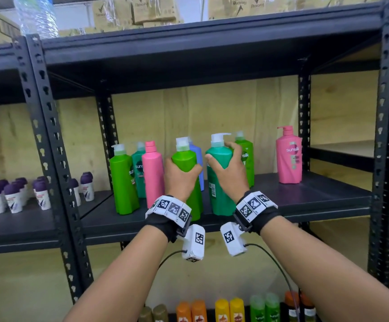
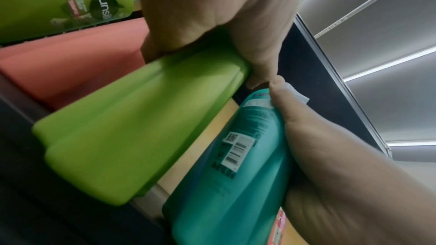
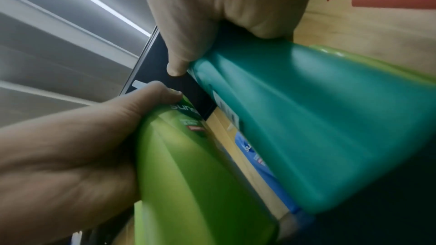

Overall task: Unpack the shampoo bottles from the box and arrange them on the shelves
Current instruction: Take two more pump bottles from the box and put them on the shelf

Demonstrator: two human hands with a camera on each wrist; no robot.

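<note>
My left hand (image 1: 181, 176) grips a light green shampoo bottle (image 1: 185, 161) around its upper body; the same bottle (image 2: 113, 137) fills the left wrist view. My right hand (image 1: 228, 168) grips a teal shampoo bottle (image 1: 218, 189) near its shoulder, with the fingers curled round it, and the teal bottle (image 3: 318, 128) also appears in the right wrist view. Both bottles are upright at the front of the black middle shelf (image 1: 305, 196). Whether their bases touch the shelf is hidden by my wrists. The box is not in view.
On the shelf stand a green bottle (image 1: 123, 182), a teal one (image 1: 139, 168), a pink one (image 1: 152, 173), a blue one (image 1: 197, 159), another green (image 1: 246, 156) and a pink pump bottle (image 1: 289, 156). Small purple-capped bottles (image 1: 14, 194) fill the left shelf. Coloured bottles (image 1: 230, 310) line the shelf below.
</note>
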